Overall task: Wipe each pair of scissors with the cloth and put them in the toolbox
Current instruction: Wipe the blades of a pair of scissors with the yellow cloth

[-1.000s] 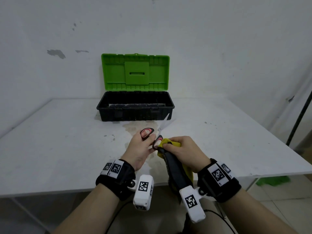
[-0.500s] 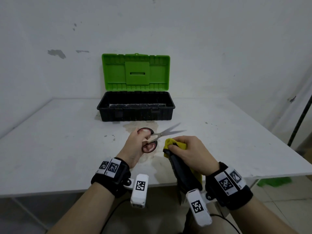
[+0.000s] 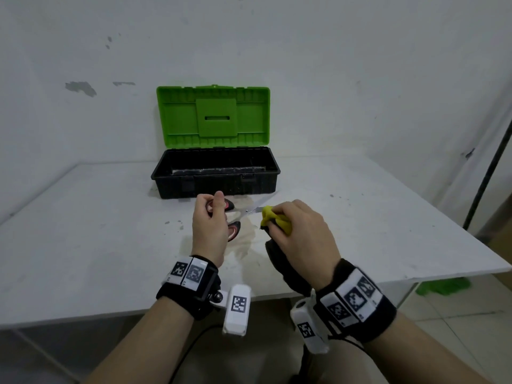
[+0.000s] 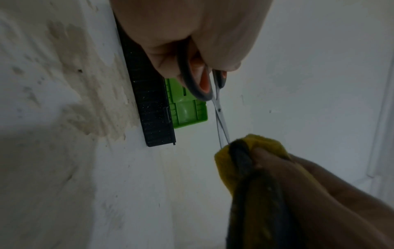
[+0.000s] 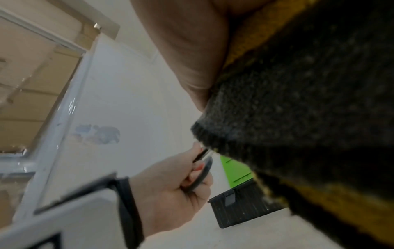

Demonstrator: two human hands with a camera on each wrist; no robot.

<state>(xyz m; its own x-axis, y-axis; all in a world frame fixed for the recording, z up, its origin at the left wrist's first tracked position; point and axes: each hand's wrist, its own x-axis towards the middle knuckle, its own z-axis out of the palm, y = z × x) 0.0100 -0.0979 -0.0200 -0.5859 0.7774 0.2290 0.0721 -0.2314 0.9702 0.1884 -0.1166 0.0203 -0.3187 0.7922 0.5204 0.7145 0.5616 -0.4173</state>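
Observation:
My left hand (image 3: pixel 210 225) grips the red-and-black handles of a pair of scissors (image 3: pixel 243 213), fingers through the loops, blades pointing right over the table. My right hand (image 3: pixel 296 231) pinches a yellow-and-dark-grey cloth (image 3: pixel 273 217) around one blade. In the left wrist view the scissors (image 4: pixel 219 107) run from my fingers down into the cloth (image 4: pixel 245 161). The right wrist view is mostly filled by the cloth (image 5: pixel 309 101), with the scissors' handle (image 5: pixel 201 171) in my left hand beyond. The toolbox (image 3: pixel 216 176), black with a raised green lid, stands just behind the scissors.
A white table (image 3: pixel 83 231) carries a brownish stain in front of the toolbox. The white wall stands directly behind the toolbox. The table's right edge drops off to a tiled floor with something green (image 3: pixel 440 286) lying on it.
My left hand has lifted and moved back toward the toolbox with the scissors. The right hand has closed the cloth onto the blade; before, the cloth was beside the scissors.

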